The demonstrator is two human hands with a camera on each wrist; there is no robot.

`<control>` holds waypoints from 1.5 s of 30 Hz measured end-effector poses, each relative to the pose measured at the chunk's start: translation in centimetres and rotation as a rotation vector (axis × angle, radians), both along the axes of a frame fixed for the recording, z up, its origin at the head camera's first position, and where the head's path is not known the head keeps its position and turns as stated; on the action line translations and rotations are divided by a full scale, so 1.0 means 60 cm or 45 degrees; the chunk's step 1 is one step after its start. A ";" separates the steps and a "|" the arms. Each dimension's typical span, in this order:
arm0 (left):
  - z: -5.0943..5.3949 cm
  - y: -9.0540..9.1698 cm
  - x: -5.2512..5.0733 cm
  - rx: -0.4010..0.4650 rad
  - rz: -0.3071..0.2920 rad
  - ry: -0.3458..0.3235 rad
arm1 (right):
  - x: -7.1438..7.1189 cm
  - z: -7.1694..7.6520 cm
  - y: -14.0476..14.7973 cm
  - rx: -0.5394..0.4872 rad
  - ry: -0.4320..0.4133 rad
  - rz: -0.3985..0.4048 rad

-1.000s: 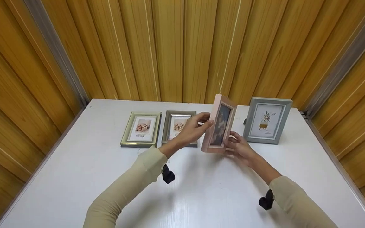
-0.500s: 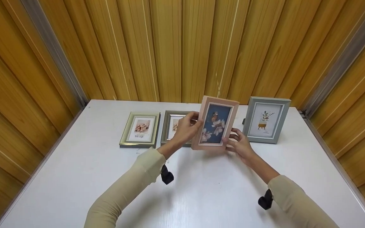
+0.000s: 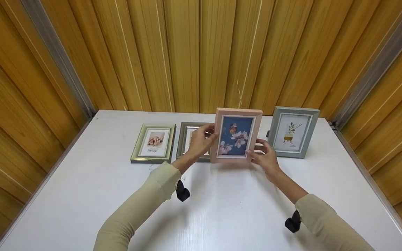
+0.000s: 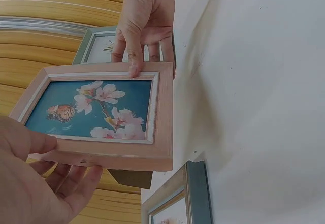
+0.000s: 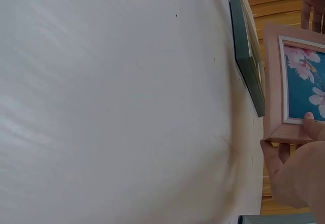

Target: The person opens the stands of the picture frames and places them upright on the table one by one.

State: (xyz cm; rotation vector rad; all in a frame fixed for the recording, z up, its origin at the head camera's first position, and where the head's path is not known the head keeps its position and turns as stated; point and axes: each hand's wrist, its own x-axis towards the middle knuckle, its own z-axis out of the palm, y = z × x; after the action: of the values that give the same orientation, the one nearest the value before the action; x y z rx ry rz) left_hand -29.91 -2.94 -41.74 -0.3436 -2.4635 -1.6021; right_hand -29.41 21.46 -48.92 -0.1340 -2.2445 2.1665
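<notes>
Flap (image 4: 131,179) behind pink frame (image 4: 99,113), left-wrist only

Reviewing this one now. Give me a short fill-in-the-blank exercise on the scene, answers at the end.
1. The left hand and right hand hold a frame coloured ____.
2. Its picture shows blossoms and a ____.
3. The plant frame stands to the ____ of the held one.
4. The table is coloured ____.

Missing words: pink; butterfly; right; white.
</notes>
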 end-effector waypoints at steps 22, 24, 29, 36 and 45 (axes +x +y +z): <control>-0.037 0.054 -0.093 0.195 0.030 -0.008 | -0.036 0.024 0.013 0.253 0.019 -0.173; -0.044 0.061 -0.103 0.202 0.030 -0.023 | -0.038 0.021 0.015 0.294 0.010 -0.170; -0.063 0.069 -0.123 0.246 0.026 -0.078 | -0.043 0.010 0.019 0.354 -0.012 -0.132; -0.078 0.074 -0.137 0.302 -0.058 -0.171 | -0.046 -0.002 0.028 0.314 -0.036 -0.135; -0.078 0.077 -0.139 0.129 -0.053 -0.050 | -0.045 -0.006 0.035 0.320 -0.040 -0.122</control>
State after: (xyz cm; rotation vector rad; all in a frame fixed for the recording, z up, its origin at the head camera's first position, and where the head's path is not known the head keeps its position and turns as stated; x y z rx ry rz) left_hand -38.24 1.68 -46.39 -0.3537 -2.4068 -1.7594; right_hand -32.13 23.54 -49.30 -0.2658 -2.4474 1.8308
